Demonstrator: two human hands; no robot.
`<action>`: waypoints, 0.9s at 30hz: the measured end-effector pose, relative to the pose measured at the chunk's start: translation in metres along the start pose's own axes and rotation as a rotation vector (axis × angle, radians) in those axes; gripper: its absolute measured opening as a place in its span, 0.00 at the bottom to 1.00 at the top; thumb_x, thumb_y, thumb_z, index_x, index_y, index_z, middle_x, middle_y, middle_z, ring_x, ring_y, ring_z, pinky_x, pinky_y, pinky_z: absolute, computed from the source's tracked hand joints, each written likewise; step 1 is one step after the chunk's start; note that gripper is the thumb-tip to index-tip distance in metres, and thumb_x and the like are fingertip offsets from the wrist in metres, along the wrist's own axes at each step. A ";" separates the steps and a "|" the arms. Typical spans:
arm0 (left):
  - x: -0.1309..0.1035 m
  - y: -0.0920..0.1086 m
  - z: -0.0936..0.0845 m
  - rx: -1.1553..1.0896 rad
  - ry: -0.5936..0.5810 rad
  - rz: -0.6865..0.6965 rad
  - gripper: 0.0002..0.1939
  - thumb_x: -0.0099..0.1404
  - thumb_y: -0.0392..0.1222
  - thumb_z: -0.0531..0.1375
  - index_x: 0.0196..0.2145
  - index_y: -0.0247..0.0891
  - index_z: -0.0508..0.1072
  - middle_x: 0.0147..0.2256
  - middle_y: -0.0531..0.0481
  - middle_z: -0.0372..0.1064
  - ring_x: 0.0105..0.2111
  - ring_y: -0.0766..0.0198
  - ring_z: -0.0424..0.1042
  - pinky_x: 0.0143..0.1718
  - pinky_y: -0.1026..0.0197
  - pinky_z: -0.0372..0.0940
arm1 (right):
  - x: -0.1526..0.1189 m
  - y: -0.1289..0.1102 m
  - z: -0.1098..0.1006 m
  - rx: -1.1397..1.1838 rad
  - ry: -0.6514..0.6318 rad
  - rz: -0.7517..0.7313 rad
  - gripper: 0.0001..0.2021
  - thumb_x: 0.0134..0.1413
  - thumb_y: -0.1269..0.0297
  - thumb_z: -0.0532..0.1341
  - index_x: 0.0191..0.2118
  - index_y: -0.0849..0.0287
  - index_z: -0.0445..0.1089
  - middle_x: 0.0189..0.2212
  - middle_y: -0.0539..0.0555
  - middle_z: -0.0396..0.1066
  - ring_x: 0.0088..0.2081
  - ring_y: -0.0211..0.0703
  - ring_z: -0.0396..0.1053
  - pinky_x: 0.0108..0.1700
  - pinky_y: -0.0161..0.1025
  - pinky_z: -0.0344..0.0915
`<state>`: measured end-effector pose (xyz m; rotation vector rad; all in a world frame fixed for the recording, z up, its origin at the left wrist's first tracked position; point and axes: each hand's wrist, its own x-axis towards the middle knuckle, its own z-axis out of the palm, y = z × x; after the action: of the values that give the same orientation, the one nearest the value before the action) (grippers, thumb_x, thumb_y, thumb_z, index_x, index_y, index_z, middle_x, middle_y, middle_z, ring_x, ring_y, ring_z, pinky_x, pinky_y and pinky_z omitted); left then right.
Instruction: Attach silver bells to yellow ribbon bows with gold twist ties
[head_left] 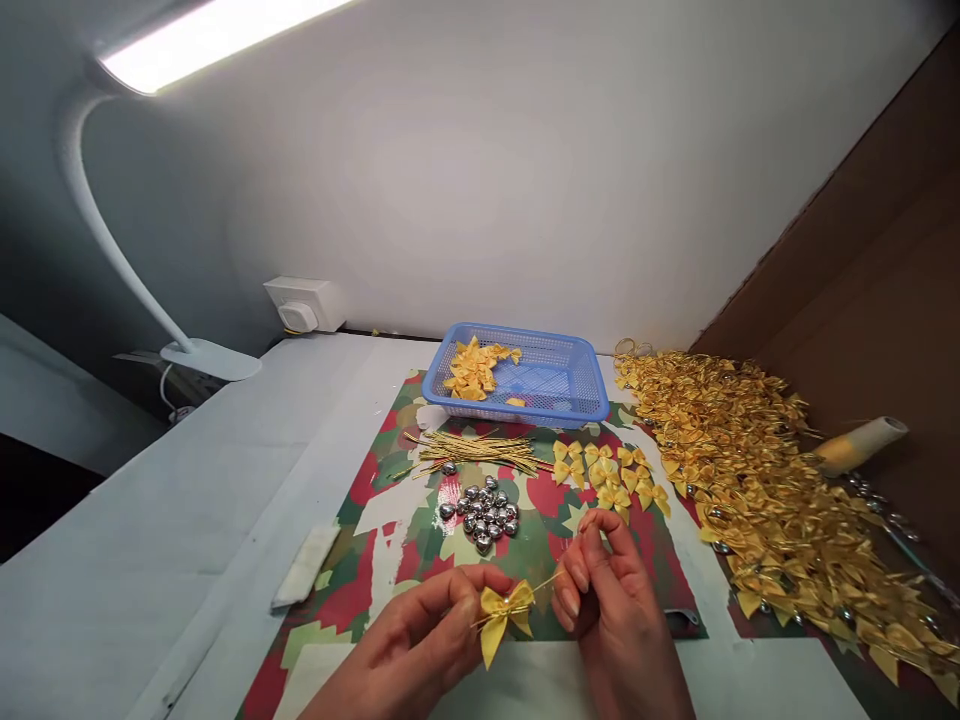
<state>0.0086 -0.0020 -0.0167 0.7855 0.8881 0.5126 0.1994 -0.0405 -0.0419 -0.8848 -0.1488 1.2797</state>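
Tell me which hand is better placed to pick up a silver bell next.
Probably the right hand: its fingers pinch only the thin gold cord, while the left hand grips the yellow bow. The silver bells lie just ahead, between both hands.

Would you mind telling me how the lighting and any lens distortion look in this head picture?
Head view: the lamp at top left is blown out to white; the wall falls off to grey towards the corners; wide-angle bending curves the lamp's arm and table edges; the bow between the left hand and right hand is evenly lit, slightly soft.
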 end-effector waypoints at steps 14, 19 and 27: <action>0.008 0.014 0.021 0.071 0.272 0.167 0.32 0.51 0.51 0.79 0.21 0.36 0.58 0.31 0.52 0.68 0.28 0.68 0.68 0.32 0.65 0.65 | -0.022 0.011 0.015 -0.281 -0.022 -0.255 0.24 0.64 0.39 0.67 0.37 0.58 0.69 0.20 0.42 0.54 0.21 0.29 0.56 0.26 0.30 0.55; 0.007 0.014 0.023 0.045 0.313 0.201 0.30 0.47 0.46 0.80 0.20 0.36 0.61 0.33 0.50 0.72 0.29 0.67 0.71 0.34 0.65 0.69 | -0.021 0.006 0.016 -0.199 -0.028 -0.158 0.24 0.61 0.40 0.70 0.38 0.58 0.68 0.21 0.42 0.56 0.21 0.29 0.58 0.26 0.29 0.54; 0.005 0.017 0.025 -0.019 0.404 0.209 0.26 0.42 0.48 0.83 0.26 0.37 0.71 0.28 0.56 0.74 0.27 0.68 0.74 0.31 0.68 0.72 | -0.008 -0.010 -0.001 -0.230 -0.015 -0.238 0.21 0.62 0.42 0.70 0.39 0.56 0.68 0.21 0.43 0.58 0.21 0.29 0.59 0.25 0.28 0.57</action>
<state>0.0312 0.0024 0.0039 0.7741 1.1764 0.8831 0.2051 -0.0480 -0.0332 -1.0206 -0.4076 1.0600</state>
